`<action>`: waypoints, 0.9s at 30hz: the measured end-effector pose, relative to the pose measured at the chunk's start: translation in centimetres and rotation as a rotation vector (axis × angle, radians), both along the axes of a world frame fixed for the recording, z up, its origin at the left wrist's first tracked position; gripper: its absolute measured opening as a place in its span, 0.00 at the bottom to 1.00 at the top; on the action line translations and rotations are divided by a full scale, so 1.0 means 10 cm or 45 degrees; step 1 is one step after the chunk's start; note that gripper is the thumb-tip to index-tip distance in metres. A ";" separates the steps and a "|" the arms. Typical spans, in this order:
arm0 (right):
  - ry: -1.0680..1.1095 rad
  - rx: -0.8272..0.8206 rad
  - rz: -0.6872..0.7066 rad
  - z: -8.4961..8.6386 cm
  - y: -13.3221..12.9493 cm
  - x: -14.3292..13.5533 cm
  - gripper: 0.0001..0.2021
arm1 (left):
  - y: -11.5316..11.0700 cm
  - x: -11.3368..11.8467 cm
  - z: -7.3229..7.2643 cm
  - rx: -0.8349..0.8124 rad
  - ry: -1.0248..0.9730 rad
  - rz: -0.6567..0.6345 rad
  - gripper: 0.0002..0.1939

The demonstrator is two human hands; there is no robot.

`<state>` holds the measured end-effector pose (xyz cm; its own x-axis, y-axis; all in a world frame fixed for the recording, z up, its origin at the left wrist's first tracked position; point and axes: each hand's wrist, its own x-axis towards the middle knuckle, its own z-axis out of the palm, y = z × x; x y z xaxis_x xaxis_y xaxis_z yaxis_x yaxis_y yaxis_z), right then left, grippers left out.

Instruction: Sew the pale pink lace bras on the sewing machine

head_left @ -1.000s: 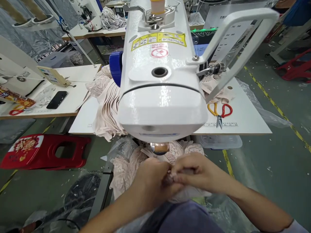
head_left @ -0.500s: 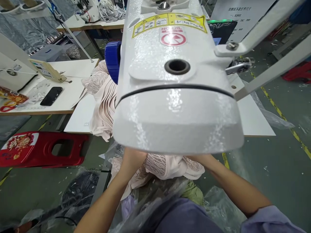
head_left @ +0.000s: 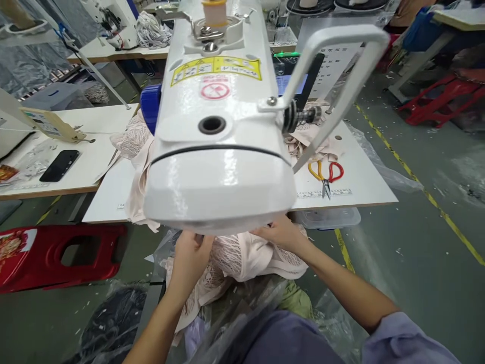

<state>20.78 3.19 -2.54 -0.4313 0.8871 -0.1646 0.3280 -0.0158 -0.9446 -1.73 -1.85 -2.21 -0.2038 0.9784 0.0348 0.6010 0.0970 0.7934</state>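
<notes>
A white sewing machine head (head_left: pixel 223 187) fills the middle of the view and hides the fingertips of both hands. Below its left front edge, my left hand (head_left: pixel 193 255) is closed on pale pink lace fabric (head_left: pixel 227 255), thumb against the fingers. My right hand (head_left: pixel 282 233) lies on the same fabric under the right front edge, its fingers bent in and partly covered by the machine. The fabric hangs in a bunch over my lap. More pale pink pieces (head_left: pixel 138 187) lie on the table left of the machine.
Yellow-and-red scissors (head_left: pixel 326 177) lie on the white table (head_left: pixel 364 187) at right, beside more pink fabric. A black phone (head_left: pixel 59 166) rests on the left table. A red stool (head_left: pixel 91 255) stands at lower left. Plastic-wrapped dark material (head_left: pixel 113 318) lies below.
The view has shifted, so the machine sits further left and the scissors now show. More of both hands is visible beneath the machine's front edge.
</notes>
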 end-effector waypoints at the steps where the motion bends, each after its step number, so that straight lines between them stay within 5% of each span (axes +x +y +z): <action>1: 0.015 -0.022 -0.002 -0.01 -0.02 0.02 0.24 | -0.06 -0.02 -0.08 -0.018 -0.061 0.048 0.17; 4: 0.060 -0.072 -0.017 -0.08 -0.08 0.08 0.24 | -0.30 -0.01 -0.35 0.037 -0.263 0.110 0.28; 10: 0.032 -0.010 -0.067 -0.23 -0.20 0.21 0.24 | -0.74 0.21 -0.86 0.192 -0.340 -0.245 0.48; 18: 0.076 0.024 -0.077 -0.25 -0.33 0.29 0.22 | -0.84 0.41 -1.31 0.026 -0.142 -0.157 0.34; 22: 0.101 0.036 -0.032 -0.24 -0.35 0.23 0.23 | -0.77 0.21 -1.40 -0.014 -0.067 -0.211 0.29; 27: -0.093 0.088 -0.026 -0.21 -0.40 0.55 0.26 | -0.64 -0.28 -1.15 0.159 0.266 -0.238 0.34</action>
<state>26.24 -0.77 -4.61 -0.4020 0.9060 -0.1328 0.3963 0.0414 -0.9172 -4.52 -8.28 -13.75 0.0032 0.9838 0.1792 0.7508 -0.1207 0.6494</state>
